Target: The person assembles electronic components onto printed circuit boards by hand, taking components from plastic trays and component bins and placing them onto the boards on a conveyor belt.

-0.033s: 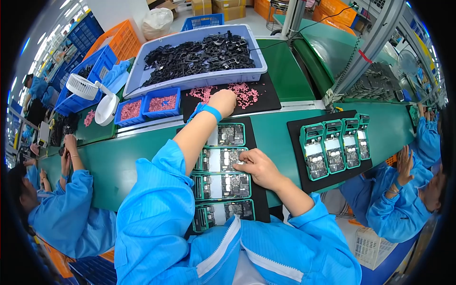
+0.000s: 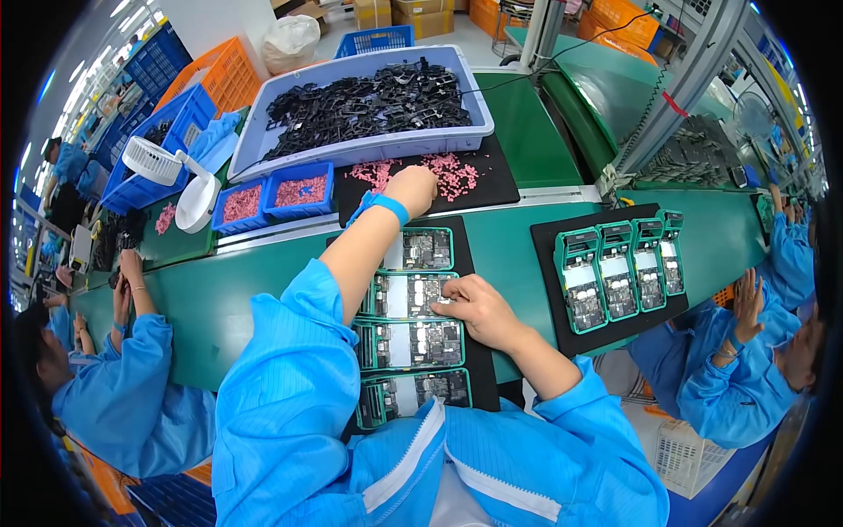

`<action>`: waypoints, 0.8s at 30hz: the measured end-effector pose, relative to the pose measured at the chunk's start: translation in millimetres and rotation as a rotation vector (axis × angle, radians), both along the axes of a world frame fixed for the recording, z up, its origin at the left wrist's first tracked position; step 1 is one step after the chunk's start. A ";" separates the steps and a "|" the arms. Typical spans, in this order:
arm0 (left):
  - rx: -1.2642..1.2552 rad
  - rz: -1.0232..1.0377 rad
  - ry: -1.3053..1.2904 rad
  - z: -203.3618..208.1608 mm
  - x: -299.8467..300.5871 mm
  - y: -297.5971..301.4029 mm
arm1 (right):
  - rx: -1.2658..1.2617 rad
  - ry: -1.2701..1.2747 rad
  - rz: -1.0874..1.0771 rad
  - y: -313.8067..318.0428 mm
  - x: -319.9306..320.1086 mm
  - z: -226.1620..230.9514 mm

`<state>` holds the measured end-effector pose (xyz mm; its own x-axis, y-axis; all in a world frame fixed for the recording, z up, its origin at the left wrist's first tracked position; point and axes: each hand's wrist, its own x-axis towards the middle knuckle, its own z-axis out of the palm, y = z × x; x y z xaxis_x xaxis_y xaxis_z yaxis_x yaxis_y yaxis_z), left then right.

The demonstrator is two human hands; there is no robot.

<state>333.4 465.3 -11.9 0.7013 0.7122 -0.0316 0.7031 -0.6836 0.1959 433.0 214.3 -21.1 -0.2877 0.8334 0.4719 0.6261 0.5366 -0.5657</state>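
Note:
Beyond the nearest boards, my left hand (image 2: 411,190) reaches down to loose pink pieces (image 2: 450,176) on a black mat (image 2: 500,180). Its fingers curl under, and the hand hides their tips and anything between them. My right hand (image 2: 481,309) rests at the right end of a green-framed device half with a circuit board (image 2: 428,292). Thumb and forefinger are bent close together there; whatever they grip is too small to make out. Several like device halves lie in a column, one farther off (image 2: 428,249) and others nearer (image 2: 435,343), each with a pale strip.
A large bin (image 2: 263,149) of black plastic parts stands behind two blue trays (image 2: 299,207) of pink pieces. A white fan (image 2: 198,204) is at left. More device halves (image 2: 617,272) lie on a mat at right. Co-workers sit at left (image 2: 132,378) and right (image 2: 738,378).

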 end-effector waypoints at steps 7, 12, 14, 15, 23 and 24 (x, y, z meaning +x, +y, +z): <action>-0.070 -0.020 -0.167 11.4 -16.4 -0.7 | -0.190 0.223 -0.052 22.5 10.0 21.0; -0.042 0.009 -0.149 3.3 -20.4 -0.5 | -0.217 0.306 -0.385 78.4 11.1 21.0; -0.040 0.004 -0.111 5.9 -20.6 1.3 | -0.196 0.221 -0.447 107.1 14.6 14.6; -0.039 0.000 -0.072 7.1 -20.6 2.0 | -0.189 0.204 -0.458 119.5 15.2 12.1; -0.055 0.034 -0.053 7.8 -23.5 2.0 | -0.200 -0.211 -0.462 174.0 3.4 2.5; -0.048 0.028 -0.043 7.6 -23.9 2.7 | -0.198 -0.274 -0.469 177.4 1.5 3.5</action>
<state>309.5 468.0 -4.3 0.6827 0.7298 -0.0368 0.7120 -0.6530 0.2583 434.4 391.6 -17.6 0.0439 0.9662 0.2542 0.9094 0.0667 -0.4106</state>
